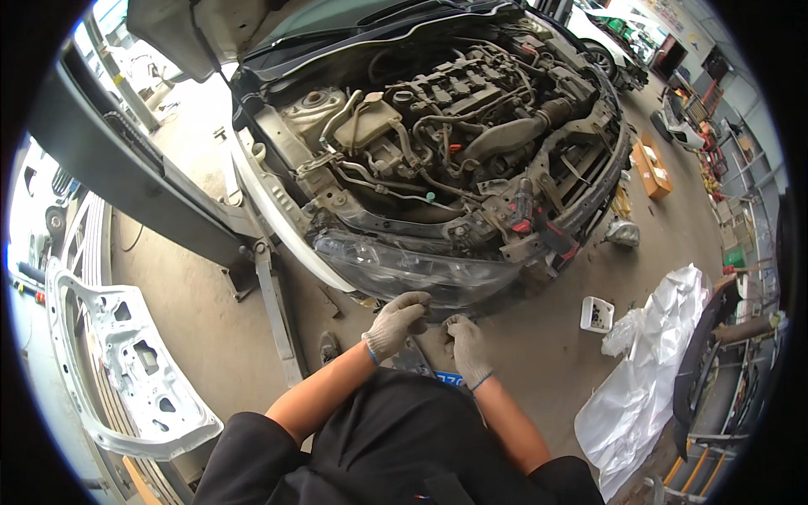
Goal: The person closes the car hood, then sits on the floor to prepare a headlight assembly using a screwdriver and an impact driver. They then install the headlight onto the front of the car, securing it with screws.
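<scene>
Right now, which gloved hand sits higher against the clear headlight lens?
The left gloved hand, curled at the clear plastic headlight lens; the right gloved hand lies lower, below it.

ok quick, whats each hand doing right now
left hand: grey knit glove, fingers curled at the lower edge of the clear plastic headlight; a grip cannot be told.
right hand: gloved, fingers bent just below the same edge; cannot be told.

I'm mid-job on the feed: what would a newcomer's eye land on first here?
First, the open engine bay of the white car, bumper off, filling the upper centre. Just below it, the gloved left hand and right hand meet at the lower edge of the headlight. To the sides, a bare white door panel lies at lower left and crumpled white plastic sheeting at right on the floor.
</scene>
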### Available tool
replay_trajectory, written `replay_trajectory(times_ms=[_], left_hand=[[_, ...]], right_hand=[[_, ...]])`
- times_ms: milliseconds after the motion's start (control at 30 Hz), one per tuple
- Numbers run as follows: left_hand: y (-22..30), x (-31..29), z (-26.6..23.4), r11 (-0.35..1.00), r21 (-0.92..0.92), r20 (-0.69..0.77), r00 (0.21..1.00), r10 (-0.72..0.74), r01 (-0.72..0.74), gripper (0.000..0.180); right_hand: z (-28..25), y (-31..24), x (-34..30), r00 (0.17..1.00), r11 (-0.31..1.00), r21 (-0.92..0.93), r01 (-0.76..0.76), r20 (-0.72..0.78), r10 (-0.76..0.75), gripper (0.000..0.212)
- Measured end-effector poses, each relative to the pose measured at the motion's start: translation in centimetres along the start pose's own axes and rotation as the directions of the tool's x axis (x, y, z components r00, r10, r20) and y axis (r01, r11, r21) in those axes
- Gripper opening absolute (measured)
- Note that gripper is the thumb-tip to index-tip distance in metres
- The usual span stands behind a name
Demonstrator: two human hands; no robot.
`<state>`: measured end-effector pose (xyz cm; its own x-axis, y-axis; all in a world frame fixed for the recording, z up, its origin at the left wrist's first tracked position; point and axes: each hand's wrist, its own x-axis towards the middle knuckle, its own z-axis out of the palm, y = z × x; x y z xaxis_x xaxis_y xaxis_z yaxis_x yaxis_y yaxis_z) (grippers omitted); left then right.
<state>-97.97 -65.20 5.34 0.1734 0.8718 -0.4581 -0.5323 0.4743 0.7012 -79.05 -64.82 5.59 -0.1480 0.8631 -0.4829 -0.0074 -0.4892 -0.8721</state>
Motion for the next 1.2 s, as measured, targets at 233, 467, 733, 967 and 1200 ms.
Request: replay_trajectory(times_ms=[233,467,733,967,1200], left_hand=[[0.6,-0.6,0.7,0.975,0.159,0.026,0.988,0.155,-0.157,0.034],[1.7,-1.1,1.6,0.899,0.373,0.057,0.972,0.226,-0.231,0.041],[2.6,-1.4,2.1,0.900,0.384,0.068,0.979,0.194,-0.205,0.037],[2.9,-1.4,1.8,0.951,0.295,0.070,0.995,0.077,-0.095,0.036],[3.9,-1.4,2.2,0.898,0.434,0.071,0.996,0.048,-0.074,0.037]], right_hand=[[0.1,-0.5,-0.8,0.996,0.996,0.017,0.090,0.018,-0.091,0.011],[0.4,-3.2,-1.8,0.981,0.984,0.088,0.152,0.105,-0.161,0.006],[-0.7,-3.7,-1.6,0.958,0.845,0.506,-0.173,0.285,0.026,0.012],[0.2,-5.1,-2.5,0.956,0.738,0.651,-0.176,0.291,-0.029,0.009],[-1.1,-5.4,-0.2,0.955,0.941,-0.176,0.290,0.121,-0.272,0.015]])
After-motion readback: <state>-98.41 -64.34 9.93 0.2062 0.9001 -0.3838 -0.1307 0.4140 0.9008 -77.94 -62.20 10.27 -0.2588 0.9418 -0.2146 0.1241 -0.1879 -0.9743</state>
